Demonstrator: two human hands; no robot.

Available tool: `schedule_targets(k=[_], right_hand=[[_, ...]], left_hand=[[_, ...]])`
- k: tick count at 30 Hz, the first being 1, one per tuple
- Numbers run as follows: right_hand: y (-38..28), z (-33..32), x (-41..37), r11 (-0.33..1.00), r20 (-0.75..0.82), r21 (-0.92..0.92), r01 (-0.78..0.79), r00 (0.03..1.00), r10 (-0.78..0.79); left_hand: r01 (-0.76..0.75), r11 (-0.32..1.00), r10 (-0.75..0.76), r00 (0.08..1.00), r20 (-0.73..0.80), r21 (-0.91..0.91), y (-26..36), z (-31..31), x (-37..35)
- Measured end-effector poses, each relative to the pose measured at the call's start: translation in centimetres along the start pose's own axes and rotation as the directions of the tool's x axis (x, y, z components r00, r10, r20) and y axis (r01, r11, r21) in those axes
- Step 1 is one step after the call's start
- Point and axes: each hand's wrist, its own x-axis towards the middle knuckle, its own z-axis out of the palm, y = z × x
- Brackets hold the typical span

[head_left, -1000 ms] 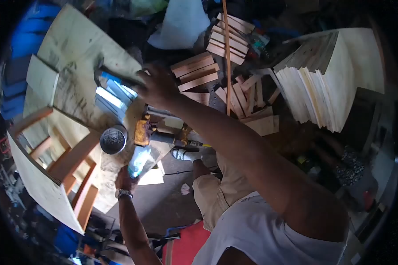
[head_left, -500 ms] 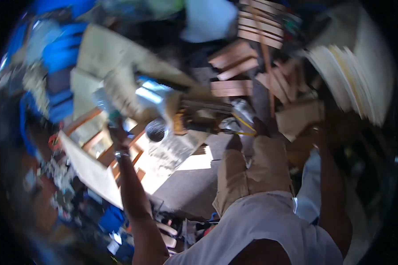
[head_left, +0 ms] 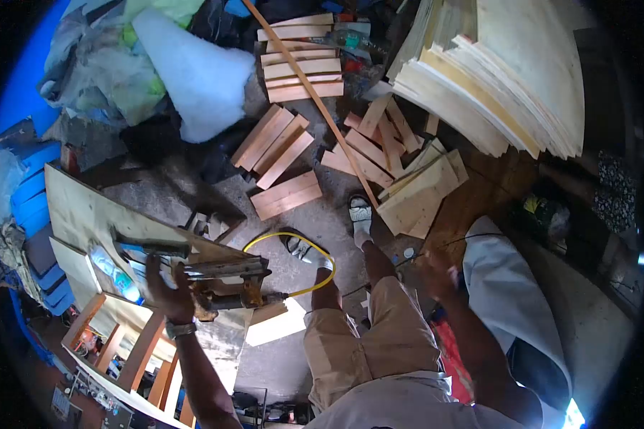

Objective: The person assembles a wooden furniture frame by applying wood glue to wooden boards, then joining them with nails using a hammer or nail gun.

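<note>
My left hand (head_left: pixel 170 297) has its fingers apart and overlaps the rear of a nail gun (head_left: pixel 250 292) lying on the wooden bench. A yellow hose (head_left: pixel 329 279) loops from the gun past my feet. Beyond the fingers are a dark-handled tool (head_left: pixel 154 249), its head hidden in part, and a clear plastic bottle (head_left: pixel 114 274) on its side. My right hand (head_left: pixel 436 275) is lifted beside my right thigh, its fingers smeared by motion. Nearest below it hangs pale grey sheeting (head_left: pixel 511 293).
Cut boards (head_left: pixel 286 196) lie in groups on the floor ahead, with a long thin strip (head_left: pixel 315 96) across them. Plywood sheets (head_left: pixel 501 86) lean at the right. A slatted wooden frame (head_left: pixel 132 357) stands at the lower left. White padding (head_left: pixel 193 79) lies at the back.
The view has swung and steadied. My left hand was at the bottle's end and is now apart from it, over the nail gun. My right hand has come closer to my leg.
</note>
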Motion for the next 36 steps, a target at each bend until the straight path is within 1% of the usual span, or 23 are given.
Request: schedule_targets(k=[1, 2, 3, 4, 6, 7, 8, 9, 10, 11, 13, 16, 21, 24, 25, 27, 29, 31, 32, 33, 34, 35, 36], right_hand=[[-2.0, -5.6, 4.3, 0.983, -0.176, -0.018, 0.185, 0.967, -0.185], [-4.1, -11.2, 8.5, 0.933, -0.341, -0.100, 0.345, 0.869, -0.358], [-9.0, -19.5, 12.3, 0.906, -0.497, -0.098, 0.412, 0.769, -0.403], [-14.0, -27.7, 16.0, 0.873, -0.634, -0.121, 0.472, 0.640, -0.434], [-17.3, -37.0, 22.4, 0.902, -0.775, 0.081, 0.425, 0.596, -0.211], [-17.6, -40.4, 26.0, 0.907, -0.791, 0.109, 0.408, 0.587, -0.169], [-16.3, -41.9, 30.0, 0.918, -0.764, 0.060, 0.392, 0.610, -0.211], [-14.9, -42.9, 33.0, 0.929, -0.732, 0.009, 0.371, 0.635, -0.247], [-15.7, -44.0, 33.8, 0.964, -0.611, 0.068, 0.257, 0.775, -0.163], [-15.6, -44.1, 34.5, 0.983, -0.585, 0.015, 0.181, 0.799, -0.139], [-15.9, -43.3, 35.0, 0.957, -0.699, -0.139, 0.254, 0.660, -0.277], [-17.2, -43.2, 35.0, 0.974, -0.715, -0.156, 0.165, 0.662, -0.226], [-16.9, -43.6, 35.8, 0.982, -0.677, -0.148, 0.120, 0.712, -0.189], [-16.3, -43.8, 35.9, 0.989, -0.577, -0.121, 0.081, 0.805, -0.136], [-16.0, -43.4, 36.3, 0.991, -0.617, -0.105, 0.088, 0.775, -0.134], [-15.5, -43.5, 36.5, 0.987, -0.593, -0.125, 0.104, 0.789, -0.159], [-12.9, -42.0, 34.6, 0.993, -0.533, -0.105, 0.046, 0.841, -0.095], [-11.5, -41.7, 32.7, 0.995, -0.535, -0.102, -0.011, 0.844, -0.046], [-10.7, -41.4, 32.1, 0.994, -0.565, -0.103, -0.041, 0.825, -0.025], [-9.7, -41.3, 31.2, 0.991, -0.603, -0.106, -0.078, 0.798, -0.002], [-8.1, -41.6, 30.0, 0.977, -0.566, -0.189, -0.095, 0.824, -0.030], [-7.0, -42.3, 29.0, 0.954, -0.533, -0.276, -0.116, 0.845, -0.052], [-6.8, -42.7, 29.3, 0.954, -0.530, -0.275, -0.119, 0.847, -0.048]], left_hand=[[-0.006, 0.999, 0.016, 0.982, 0.189, -0.053, 2.3, 0.8, 1.4], [-0.131, 0.988, 0.143, 0.975, 0.171, -0.081, 4.9, 2.5, 2.3], [-0.097, 0.992, 0.071, 0.954, 0.292, 0.076, 9.1, 2.8, 4.4], [-0.144, 0.990, 0.135, 0.936, 0.324, 0.005, 9.0, 5.1, 4.9], [-0.237, 0.954, 0.162, 0.924, 0.347, 0.185, 6.5, 10.8, 3.6], [0.029, 0.979, -0.140, 0.817, 0.560, 0.203, 7.6, 11.7, 3.8], [-0.029, 0.946, -0.167, 0.812, 0.560, 0.323, 7.8, 12.4, 3.2], [-0.088, 0.896, -0.193, 0.806, 0.559, 0.436, 8.1, 13.2, 2.6], [-0.075, 0.923, -0.170, 0.802, 0.572, 0.378, 8.6, 12.7, 2.8], [-0.024, 0.927, -0.226, 0.762, 0.607, 0.375, 9.2, 12.6, 3.5], [0.046, 0.924, -0.303, 0.692, 0.655, 0.379, 9.6, 12.7, 4.4], [-0.075, 0.930, -0.127, 0.852, 0.508, 0.360, 10.0, 12.2, 4.3], [-0.121, 0.983, 0.044, 0.890, 0.455, 0.142, 7.1, 12.9, 3.5], [-0.099, 0.978, -0.018, 0.839, 0.543, 0.185, 6.2, 13.3, 3.0], [-0.026, 0.960, -0.185, 0.689, 0.700, 0.278, 5.1, 13.8, 3.5], [-0.035, 0.981, -0.092, 0.782, 0.617, 0.191, 10.5, 19.1, 9.2], [-0.032, 0.994, -0.041, 0.753, 0.657, 0.100, 12.7, 21.5, 12.3], [-0.164, 0.983, 0.183, 0.849, 0.496, -0.083, 14.8, 29.7, 17.4], [-0.070, 0.997, 0.041, 0.679, 0.733, 0.009, 12.6, 35.0, 18.3], [-0.241, 0.970, 0.196, 0.727, 0.658, -0.023, 14.6, 38.9, 22.3], [-0.377, 0.926, 0.256, 0.657, 0.709, 0.014, 14.7, 43.7, 25.1], [-0.311, 0.950, 0.246, 0.686, 0.685, -0.029, 18.7, 45.8, 29.5], [-0.369, 0.918, 0.354, 0.594, 0.723, -0.146, 20.8, 48.9, 33.9]])
